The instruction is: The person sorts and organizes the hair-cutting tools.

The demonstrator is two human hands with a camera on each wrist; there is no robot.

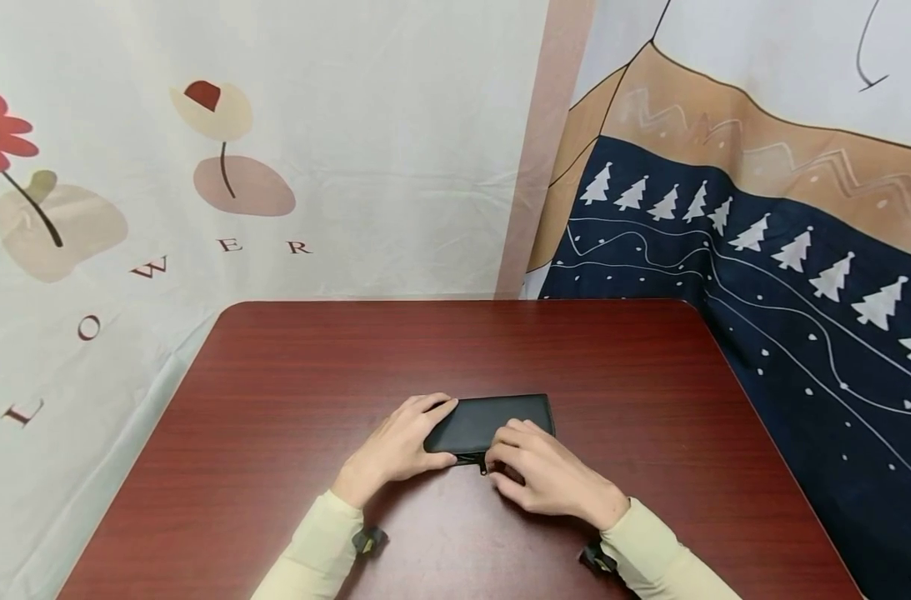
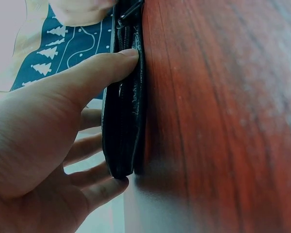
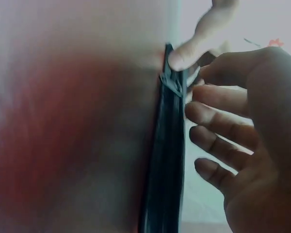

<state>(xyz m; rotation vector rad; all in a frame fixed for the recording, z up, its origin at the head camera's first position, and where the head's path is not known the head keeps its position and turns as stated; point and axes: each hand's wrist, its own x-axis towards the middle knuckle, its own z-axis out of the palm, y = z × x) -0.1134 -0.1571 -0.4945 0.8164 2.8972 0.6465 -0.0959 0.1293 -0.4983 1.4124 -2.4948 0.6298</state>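
Observation:
A black zip wallet (image 1: 493,421) lies flat on the table, its zipped edge towards me. My left hand (image 1: 400,442) holds the wallet's left end, with the thumb on the zipped edge and the fingers around the far side and end, as the left wrist view shows. The zipper pull (image 3: 171,86) hangs loose near the left thumb. Over the wallet's near right part is my right hand (image 1: 541,467), its fingers loosely bent beside the pull. In the right wrist view those fingers (image 3: 216,145) stand apart from the pull and pinch nothing.
The wallet is on a reddish-brown wooden table (image 1: 312,358) with rounded far corners. Behind it hangs a pale curtain (image 1: 395,125) with flowers and letters. A navy cloth (image 1: 770,333) with white trees hangs at the right.

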